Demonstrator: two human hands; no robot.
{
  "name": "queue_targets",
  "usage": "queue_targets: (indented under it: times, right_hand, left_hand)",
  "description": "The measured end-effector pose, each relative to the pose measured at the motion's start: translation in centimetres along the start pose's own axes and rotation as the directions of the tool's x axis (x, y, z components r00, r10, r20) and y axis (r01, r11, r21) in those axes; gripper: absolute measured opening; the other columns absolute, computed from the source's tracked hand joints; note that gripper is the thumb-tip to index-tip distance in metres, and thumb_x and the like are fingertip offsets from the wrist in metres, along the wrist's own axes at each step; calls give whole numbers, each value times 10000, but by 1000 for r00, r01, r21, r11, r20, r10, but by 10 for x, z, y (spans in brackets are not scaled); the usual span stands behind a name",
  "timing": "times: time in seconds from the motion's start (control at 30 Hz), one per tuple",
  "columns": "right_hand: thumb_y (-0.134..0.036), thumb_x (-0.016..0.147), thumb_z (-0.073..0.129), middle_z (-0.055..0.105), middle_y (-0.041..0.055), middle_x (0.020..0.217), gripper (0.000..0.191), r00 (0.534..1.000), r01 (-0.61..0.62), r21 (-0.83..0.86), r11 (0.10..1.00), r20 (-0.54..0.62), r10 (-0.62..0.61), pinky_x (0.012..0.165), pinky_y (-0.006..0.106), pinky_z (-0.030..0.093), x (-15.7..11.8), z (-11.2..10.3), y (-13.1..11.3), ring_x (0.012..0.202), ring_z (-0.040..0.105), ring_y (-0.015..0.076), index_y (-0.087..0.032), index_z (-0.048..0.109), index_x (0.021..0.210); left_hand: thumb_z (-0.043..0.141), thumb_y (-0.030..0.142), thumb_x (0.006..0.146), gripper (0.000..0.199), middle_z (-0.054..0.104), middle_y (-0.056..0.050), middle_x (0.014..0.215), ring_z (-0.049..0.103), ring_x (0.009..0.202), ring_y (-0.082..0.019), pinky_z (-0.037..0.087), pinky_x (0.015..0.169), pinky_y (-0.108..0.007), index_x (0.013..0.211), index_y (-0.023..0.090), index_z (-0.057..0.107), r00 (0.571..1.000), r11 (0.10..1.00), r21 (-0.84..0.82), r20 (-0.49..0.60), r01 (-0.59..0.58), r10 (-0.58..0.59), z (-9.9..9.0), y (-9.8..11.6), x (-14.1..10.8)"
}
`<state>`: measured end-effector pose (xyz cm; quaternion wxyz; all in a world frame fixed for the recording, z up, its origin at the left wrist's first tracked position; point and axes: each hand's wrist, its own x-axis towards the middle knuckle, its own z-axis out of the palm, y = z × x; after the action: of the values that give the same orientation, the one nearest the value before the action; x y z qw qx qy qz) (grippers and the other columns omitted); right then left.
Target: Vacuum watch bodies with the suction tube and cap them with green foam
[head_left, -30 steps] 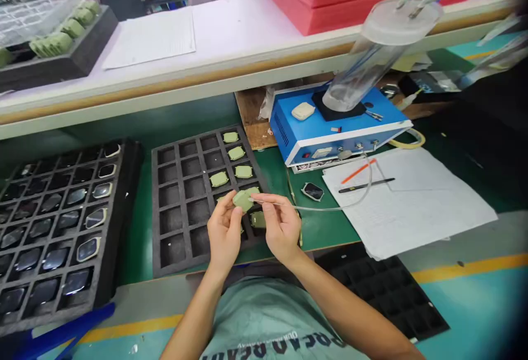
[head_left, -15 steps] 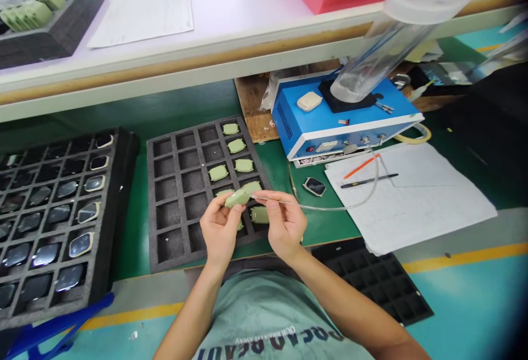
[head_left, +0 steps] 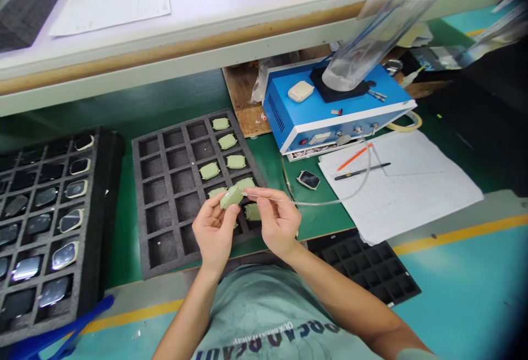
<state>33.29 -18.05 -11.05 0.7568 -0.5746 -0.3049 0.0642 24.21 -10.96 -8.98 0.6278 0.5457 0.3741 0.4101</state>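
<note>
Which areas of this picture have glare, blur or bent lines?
Head view: glare on the glossy dark pieces in the leftmost foam tray; the shelf edge bends; the right corners darken and blur; the green part in the left hand looks clear.

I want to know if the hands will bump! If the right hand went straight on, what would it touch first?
Probably the pale green part held in the left hand; the right hand points right at it, though depth is hard to judge.
</note>
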Motion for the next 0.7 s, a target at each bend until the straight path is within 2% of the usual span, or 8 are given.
queue_targets:
  times: [0.4, 0.57, 0.7]
  right_hand:
    - [-255, 1029, 580, 792, 65, 1036, 142, 1000, -1, 11, 1000, 6, 1, 838, 349, 680, 2, 0, -2, 940, 779, 198, -221, 701, 1095]
    - [-227, 1027, 576, 787, 60, 1051, 146, 1000, -5, 36, 999, 3, 5, 849, 338, 673, 1, 0, -1, 953, 775, 190, -224, 701, 1102]
    - [-245, 1030, 575, 788, 60, 1039, 142, 1000, -1, 21, 1000, 5, 1, 841, 344, 676, 1, 0, 0, 950, 775, 195, -227, 698, 1099]
  left_hand:
    - [850, 342, 776, 348, 796, -102, 1027, 780, 901, -228, 657, 797, -306, 1047, 158, 734, 1000, 1000, 22, -5, -2, 3, 0, -1, -1]
    - [849, 320, 782, 327, 800, -90, 1010, 780, 876, -205, 652, 786, -276, 1047, 164, 737, 1000, 1000, 12, -2, -11, 11, 0, 0, -1]
    - [854, 347, 773, 351, 798, -99, 1012, 782, 890, -229, 659, 791, -306, 1044, 160, 734, 1000, 1000, 22, -11, -3, 3, 0, 0, -1]
